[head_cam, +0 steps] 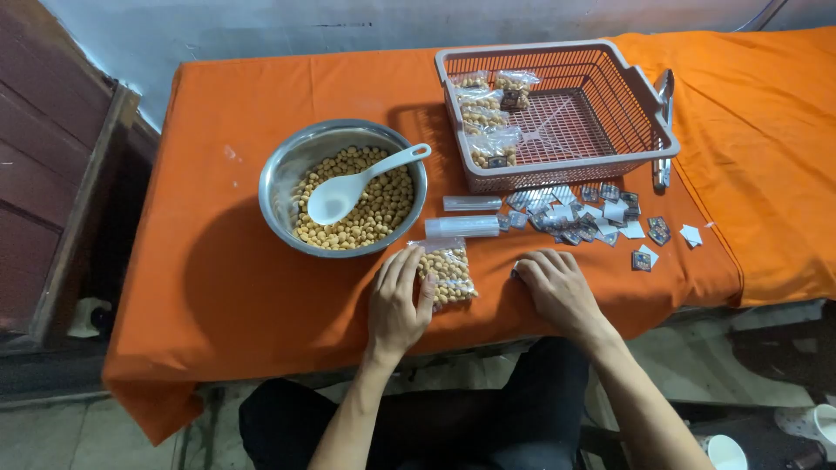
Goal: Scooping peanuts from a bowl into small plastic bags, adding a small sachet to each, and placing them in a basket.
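The left hand (396,305) lies flat, fingers together, touching the left edge of a small clear plastic bag filled with round tan pellets (448,271). The bag lies on the orange cloth-covered bench (218,278), just below the steel bowl of pellets with a white plastic spoon (344,187). The right hand (557,287) rests palm down, fingers loosely curled, holding nothing visible. The step appears to be sealing; a firm press along the bag's mouth is judged necessary.

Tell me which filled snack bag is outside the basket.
The filled bag under the left hand, lying on the orange cloth; the other bags sit in the basket.
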